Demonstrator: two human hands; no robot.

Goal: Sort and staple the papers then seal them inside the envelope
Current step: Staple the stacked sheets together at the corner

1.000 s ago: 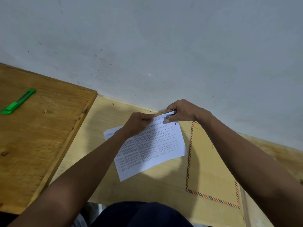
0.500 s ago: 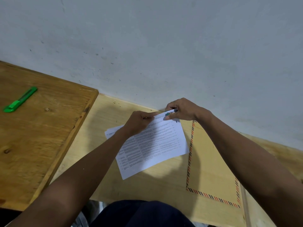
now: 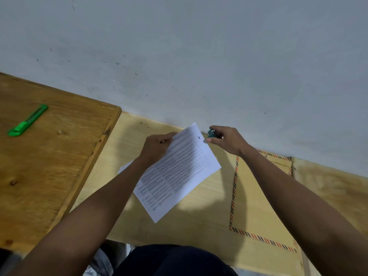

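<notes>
Head view: printed papers (image 3: pixel 177 172) pinched in left hand (image 3: pixel 157 148), top corner stapled.

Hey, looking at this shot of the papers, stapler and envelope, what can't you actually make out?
Head view only:
- Stapler: mostly covered by the right hand.
- Papers: print too small to read; sheet count hidden by the top page.
- Envelope: partly under the right forearm.
- Staple: a dark mark near the corner, unclear.

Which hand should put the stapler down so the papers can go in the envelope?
Right hand: it holds the stapler clear of the papers, which the left hand grips.
</notes>
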